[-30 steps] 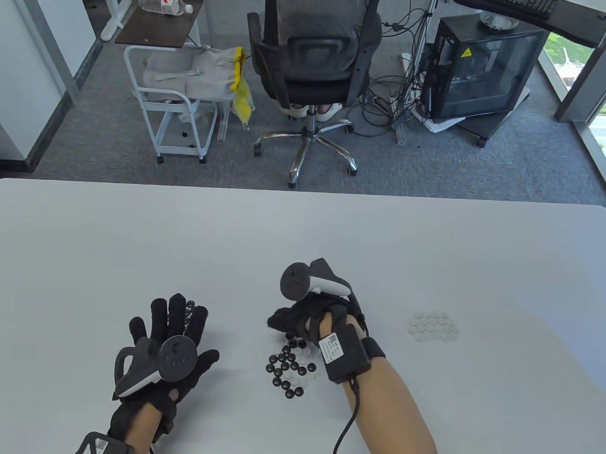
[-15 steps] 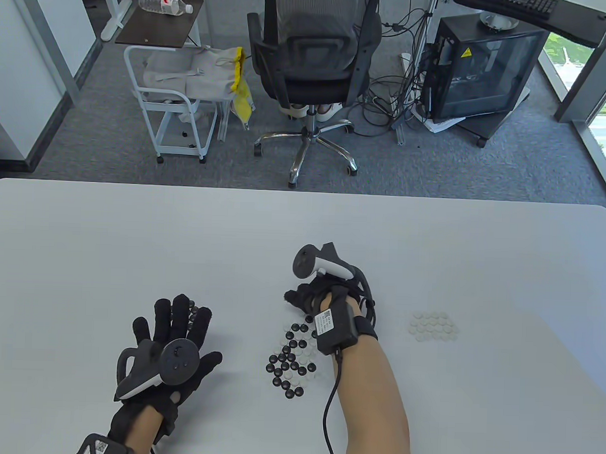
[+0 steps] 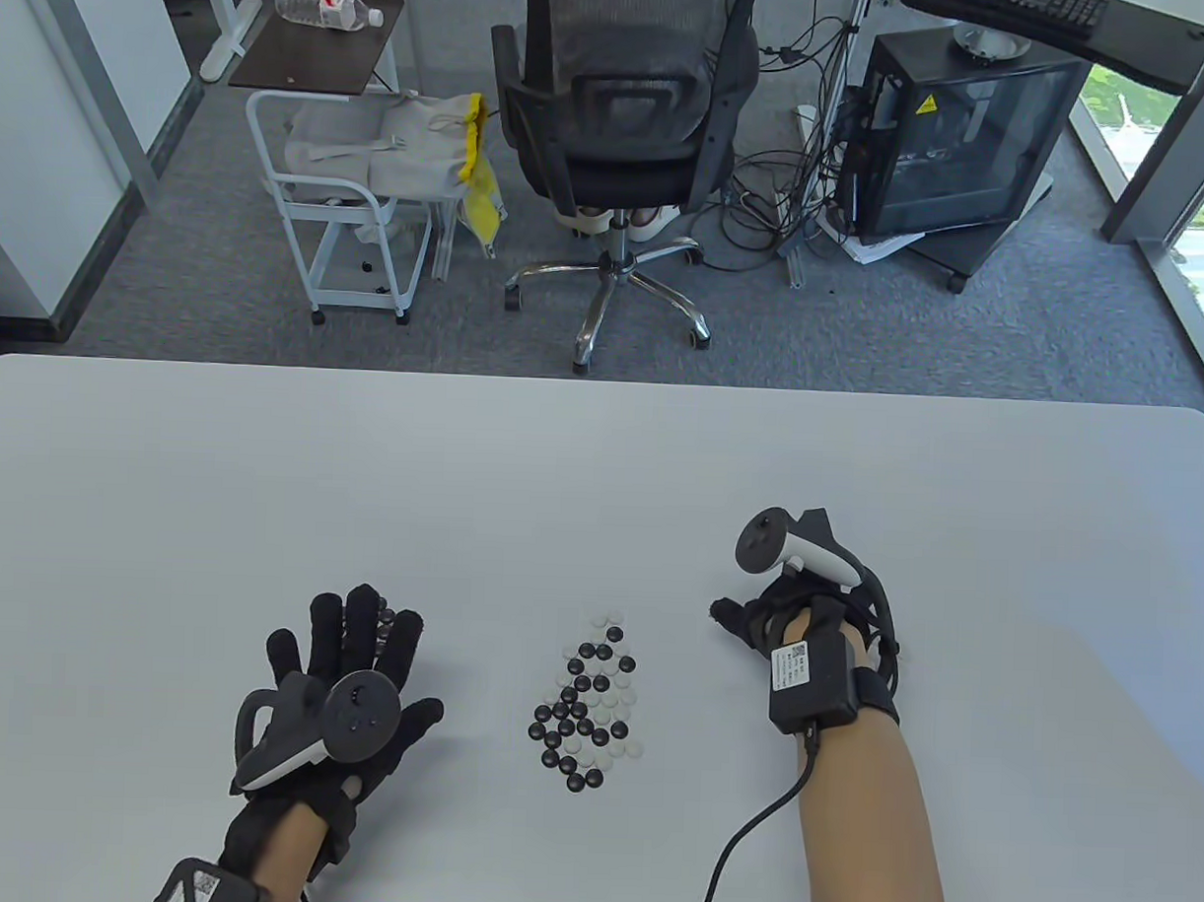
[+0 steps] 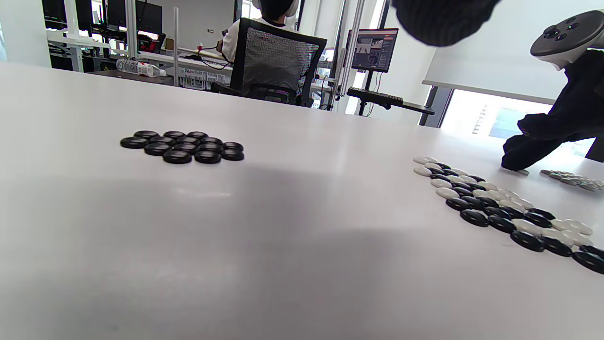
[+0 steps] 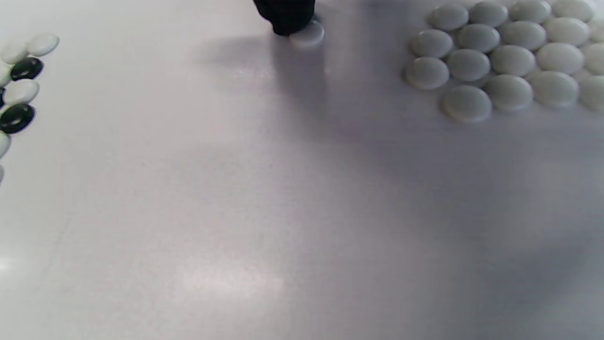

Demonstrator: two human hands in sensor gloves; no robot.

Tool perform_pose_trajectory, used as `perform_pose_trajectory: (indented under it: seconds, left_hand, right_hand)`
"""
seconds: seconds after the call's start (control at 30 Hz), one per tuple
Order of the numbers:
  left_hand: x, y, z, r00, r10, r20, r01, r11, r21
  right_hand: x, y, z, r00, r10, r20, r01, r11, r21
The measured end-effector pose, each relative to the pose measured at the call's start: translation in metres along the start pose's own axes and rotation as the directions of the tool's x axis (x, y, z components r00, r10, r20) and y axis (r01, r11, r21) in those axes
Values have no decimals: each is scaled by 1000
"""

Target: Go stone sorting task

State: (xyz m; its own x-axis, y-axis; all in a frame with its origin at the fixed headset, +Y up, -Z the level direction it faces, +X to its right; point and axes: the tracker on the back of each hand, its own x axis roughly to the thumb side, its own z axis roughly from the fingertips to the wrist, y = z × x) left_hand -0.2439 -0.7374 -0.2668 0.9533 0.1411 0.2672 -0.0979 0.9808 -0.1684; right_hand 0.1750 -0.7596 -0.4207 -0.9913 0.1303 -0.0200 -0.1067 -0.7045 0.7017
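A mixed heap of black and white Go stones [image 3: 586,704] lies at the table's near middle. My left hand [image 3: 351,640] rests flat with its fingers spread, their tips over a small cluster of black stones [image 3: 384,616], which shows plainly in the left wrist view [image 4: 181,147]. My right hand [image 3: 754,619] is to the right of the heap. One fingertip [image 5: 287,16] presses down on a single white stone [image 5: 307,35]. A tidy group of white stones [image 5: 500,61] lies just right of it. In the table view my right hand hides that group.
The white table [image 3: 601,471] stretches wide beyond the hands. Past its far edge stand an office chair [image 3: 614,106], a white cart [image 3: 344,205] and a computer case [image 3: 958,138]. A cable [image 3: 746,841] runs from my right wrist.
My right hand has left the mixed heap and travelled right across the table toward the white group, with one white stone under its fingertip. My left hand has stayed put.
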Motion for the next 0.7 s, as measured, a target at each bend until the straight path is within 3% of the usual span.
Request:
perform_pose_trajectory:
  seconds: [0.33,0.7]
  left_hand:
    - [-1,0,-1,1000,2,-3,-2,1000,1]
    - [-1,2,0,1000,7,-3,-7,1000,15]
  right_hand:
    - [-26,-1,2,996,-27,-86,25,999,-26]
    - [-27,-8,4,992,-13,-124,11,1000,-18]
